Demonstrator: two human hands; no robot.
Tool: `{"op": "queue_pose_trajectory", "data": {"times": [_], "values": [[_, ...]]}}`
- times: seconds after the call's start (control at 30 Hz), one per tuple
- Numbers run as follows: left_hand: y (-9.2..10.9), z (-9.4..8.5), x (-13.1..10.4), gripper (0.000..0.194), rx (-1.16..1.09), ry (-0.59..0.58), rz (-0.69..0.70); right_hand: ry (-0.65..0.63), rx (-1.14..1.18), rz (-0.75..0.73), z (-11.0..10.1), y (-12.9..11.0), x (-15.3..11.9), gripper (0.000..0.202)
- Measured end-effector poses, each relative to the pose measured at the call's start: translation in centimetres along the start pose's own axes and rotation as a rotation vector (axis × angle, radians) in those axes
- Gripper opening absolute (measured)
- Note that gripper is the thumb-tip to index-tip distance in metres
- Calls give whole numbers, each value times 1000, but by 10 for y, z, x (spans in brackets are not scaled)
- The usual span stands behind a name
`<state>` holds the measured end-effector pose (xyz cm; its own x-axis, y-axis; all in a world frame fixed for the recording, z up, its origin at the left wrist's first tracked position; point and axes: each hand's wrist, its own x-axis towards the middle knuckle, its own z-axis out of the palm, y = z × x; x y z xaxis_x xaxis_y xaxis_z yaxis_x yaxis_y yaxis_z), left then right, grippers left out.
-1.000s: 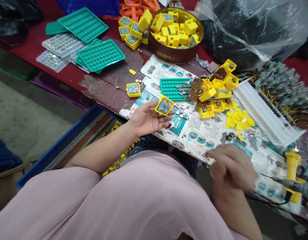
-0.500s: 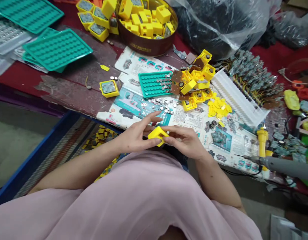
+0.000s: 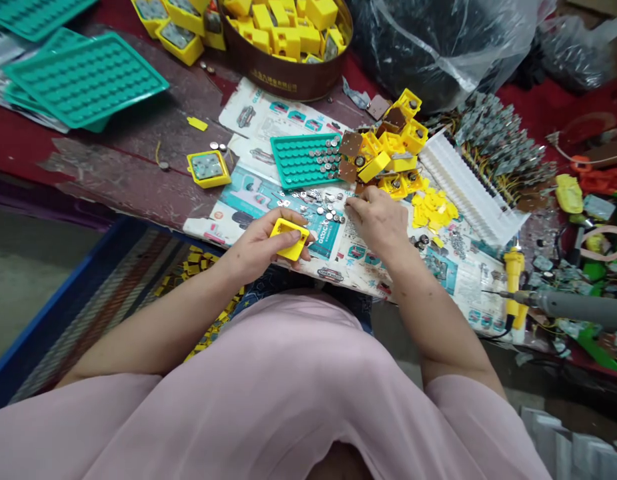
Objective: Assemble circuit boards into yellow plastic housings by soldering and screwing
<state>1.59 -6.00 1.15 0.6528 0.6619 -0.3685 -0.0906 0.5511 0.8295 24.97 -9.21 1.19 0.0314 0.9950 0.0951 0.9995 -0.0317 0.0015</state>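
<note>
My left hand [image 3: 261,245] grips a small yellow plastic case [image 3: 289,240], its hollow side turned up and the thumb laid across it. On the printed cardboard [image 3: 333,257], my right hand [image 3: 379,219] has its fingers bent and drawn together at the lower edge of a heap of yellow cases [image 3: 391,150] with brown boards. Whatever its fingertips pinch is hidden. Loose button cells [image 3: 330,215] and small metal plates [image 3: 302,198] lie just left of those fingertips. Behind them rests a green ridged tray [image 3: 293,160] with more button cells on it.
Yellow flat pieces [image 3: 433,212] and a white rack [image 3: 471,190] of wired parts lie to the right, with a soldering iron [image 3: 553,303] pointing inward. A round tin [image 3: 283,80] of yellow cases stands behind. A filled yellow case [image 3: 208,168] sits left.
My right hand has let go of the yellow case and moved forward to the heap. The left hand keeps the case, now turned hollow side up. The view has shifted slightly.
</note>
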Motion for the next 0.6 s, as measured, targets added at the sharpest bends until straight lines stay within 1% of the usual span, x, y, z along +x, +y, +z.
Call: {"op": "queue_pose_trajectory", "data": {"times": [0.13,0.2,0.23,0.3,0.37,0.43,0.5,0.6], "values": [[-3,-1,3,40,15,-10,11,-72,-7,13,-4,-5,4,23],[-6,-2,4,41,17,-12,14,-80,17,25,-4,-4,2,21],[-7,-3,5,41,12,-19,12,-57,49,24,-4,-2,0,20],[-8,-3,6,46,-8,-55,0,44,178,8,-2,0,-6,17],[-7,-2,6,58,-10,-101,-11,166,377,-6,-2,1,-15,14],[-5,1,5,71,26,-122,-17,233,579,-6,-3,-1,-25,13],[-2,4,5,75,76,-122,-29,235,724,5,-8,-6,-34,13],[0,9,6,69,118,-141,-60,207,804,-46,-18,-15,-45,12]]}}
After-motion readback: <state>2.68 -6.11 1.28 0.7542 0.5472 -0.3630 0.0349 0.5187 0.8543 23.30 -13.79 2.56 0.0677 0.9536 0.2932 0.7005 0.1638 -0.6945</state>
